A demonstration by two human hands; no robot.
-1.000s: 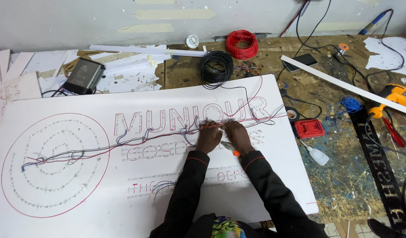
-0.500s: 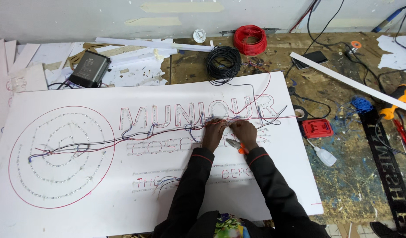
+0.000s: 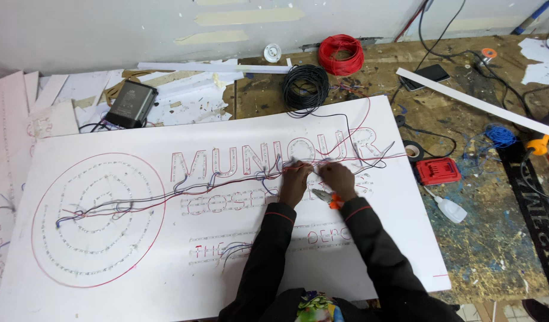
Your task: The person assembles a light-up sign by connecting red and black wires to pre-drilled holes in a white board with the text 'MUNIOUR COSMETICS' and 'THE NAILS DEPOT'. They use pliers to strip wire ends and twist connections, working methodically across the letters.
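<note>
**Two hands at the wires on a white sign board**

Head view: both hands meet over the middle of the board [image 3: 107, 149], under its outlined letters. The left hand [image 3: 296, 180] has its fingers curled narrow, pinching the red and blue wires [image 3: 227, 183] that run across the board. The right hand [image 3: 338, 180] is closed around orange-handled pliers [image 3: 326, 196], just beside the wires. A black coil [image 3: 305, 87] and a red coil [image 3: 341, 53] lie beyond the board.

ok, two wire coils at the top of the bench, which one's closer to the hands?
The black coil, sitting just above the white board's top edge. The red coil lies farther back, by the wall.
</note>
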